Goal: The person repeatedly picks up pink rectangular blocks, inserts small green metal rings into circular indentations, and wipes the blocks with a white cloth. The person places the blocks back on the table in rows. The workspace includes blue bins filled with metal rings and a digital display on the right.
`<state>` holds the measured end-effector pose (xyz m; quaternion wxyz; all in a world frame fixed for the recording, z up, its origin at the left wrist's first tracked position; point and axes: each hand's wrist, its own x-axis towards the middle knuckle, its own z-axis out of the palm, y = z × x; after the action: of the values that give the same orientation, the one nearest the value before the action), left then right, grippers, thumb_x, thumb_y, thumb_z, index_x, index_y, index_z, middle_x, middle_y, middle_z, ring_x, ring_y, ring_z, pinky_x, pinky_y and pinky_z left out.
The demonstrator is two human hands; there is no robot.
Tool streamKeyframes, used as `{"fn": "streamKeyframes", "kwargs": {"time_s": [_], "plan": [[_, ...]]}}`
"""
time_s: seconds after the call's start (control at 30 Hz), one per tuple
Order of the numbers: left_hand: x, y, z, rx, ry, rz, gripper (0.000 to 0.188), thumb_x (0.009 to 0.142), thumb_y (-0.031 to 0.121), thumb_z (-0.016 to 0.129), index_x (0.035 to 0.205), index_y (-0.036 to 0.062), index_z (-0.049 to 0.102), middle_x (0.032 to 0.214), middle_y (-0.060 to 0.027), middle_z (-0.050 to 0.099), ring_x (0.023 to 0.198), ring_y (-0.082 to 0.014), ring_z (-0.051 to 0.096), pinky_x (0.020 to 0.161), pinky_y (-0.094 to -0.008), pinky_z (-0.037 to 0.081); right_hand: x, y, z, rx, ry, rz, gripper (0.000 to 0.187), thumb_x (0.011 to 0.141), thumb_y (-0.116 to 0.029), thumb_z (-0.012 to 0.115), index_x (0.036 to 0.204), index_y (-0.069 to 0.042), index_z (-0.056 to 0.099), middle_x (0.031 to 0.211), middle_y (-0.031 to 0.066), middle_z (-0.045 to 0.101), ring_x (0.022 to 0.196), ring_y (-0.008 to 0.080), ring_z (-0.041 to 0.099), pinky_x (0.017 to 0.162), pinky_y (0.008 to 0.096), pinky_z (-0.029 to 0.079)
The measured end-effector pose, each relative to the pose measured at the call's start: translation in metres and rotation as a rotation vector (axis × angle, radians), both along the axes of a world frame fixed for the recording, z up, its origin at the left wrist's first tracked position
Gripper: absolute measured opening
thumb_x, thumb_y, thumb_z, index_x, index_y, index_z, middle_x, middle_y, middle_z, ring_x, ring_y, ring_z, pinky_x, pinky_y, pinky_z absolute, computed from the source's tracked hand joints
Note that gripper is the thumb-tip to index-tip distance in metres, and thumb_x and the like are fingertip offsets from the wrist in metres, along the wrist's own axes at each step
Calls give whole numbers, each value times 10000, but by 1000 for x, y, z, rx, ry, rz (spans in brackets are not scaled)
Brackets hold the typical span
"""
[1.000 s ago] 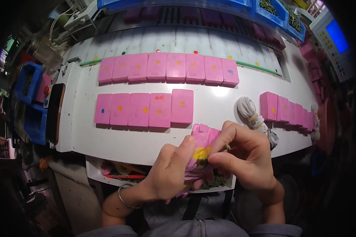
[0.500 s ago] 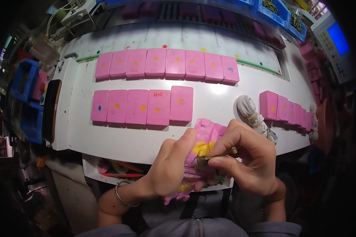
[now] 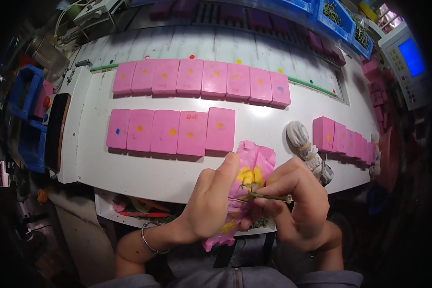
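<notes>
My left hand (image 3: pixel 207 204) is closed round a floppy pink rubbery piece (image 3: pixel 255 156), its thumb pressing on the near side. The piece has ragged, notched edges and bright yellow patches on its face. My right hand (image 3: pixel 300 204) pinches a thin greenish-brown stick (image 3: pixel 276 197) between thumb and fingertips. The stick's pale knobbed end points right, and its other end lies against the pink piece just below the yellow patch. The fingers under the pink piece are partly hidden by it.
Pink blocks with coloured dots stand in a back row (image 3: pixel 189 77), a front row (image 3: pixel 167 132) and a right-hand row (image 3: pixel 324 134). A bound white cloth bundle (image 3: pixel 298 134) lies on the white table (image 3: pixel 129 173). A phone (image 3: pixel 57 132) stands left; an open drawer (image 3: pixel 105 209) holds a red pen (image 3: pixel 144 214).
The stick has shifted slightly right and down with my right hand, showing more of its length. My left hand still grips the pink piece, which shows more yellow. The view has shifted slightly.
</notes>
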<state>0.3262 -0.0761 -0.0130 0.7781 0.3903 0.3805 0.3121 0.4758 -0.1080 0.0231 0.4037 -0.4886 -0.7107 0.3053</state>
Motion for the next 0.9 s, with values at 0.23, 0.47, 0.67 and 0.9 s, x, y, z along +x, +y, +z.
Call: {"fn": "streamKeyframes", "kwargs": {"time_s": [0.23,0.47,0.67,0.9], "plan": [[-19,2,-23,-183,-282,-81,822,939,559,78,840,-57,612,731,-113,587,558,-161,543,573,-263,461,18,-8,-7,-312,845,-22,96,843,74,531,915,72,467,858,190,539,727,220,611,619,299,560],[-3,-13,14,590,70,116,203,745,-5,696,944,-22,657,841,-96,591,764,-144,611,670,-244,485,15,-16,-13,-503,1046,-41,99,844,85,530,932,70,488,877,176,548,698,190,605,577,269,539],[8,-21,11,757,186,218,236,690,-42,729,908,-16,644,829,-102,587,688,-129,579,606,-227,467,20,-25,-25,-402,989,-2,144,816,116,564,948,61,544,918,159,561,695,128,567,594,215,466],[8,-25,13,838,266,238,220,697,-40,716,900,-7,638,819,-99,574,660,-121,557,578,-225,444,20,-28,-20,-263,684,-95,174,798,61,612,966,61,567,883,151,560,660,123,557,556,206,448]]}}
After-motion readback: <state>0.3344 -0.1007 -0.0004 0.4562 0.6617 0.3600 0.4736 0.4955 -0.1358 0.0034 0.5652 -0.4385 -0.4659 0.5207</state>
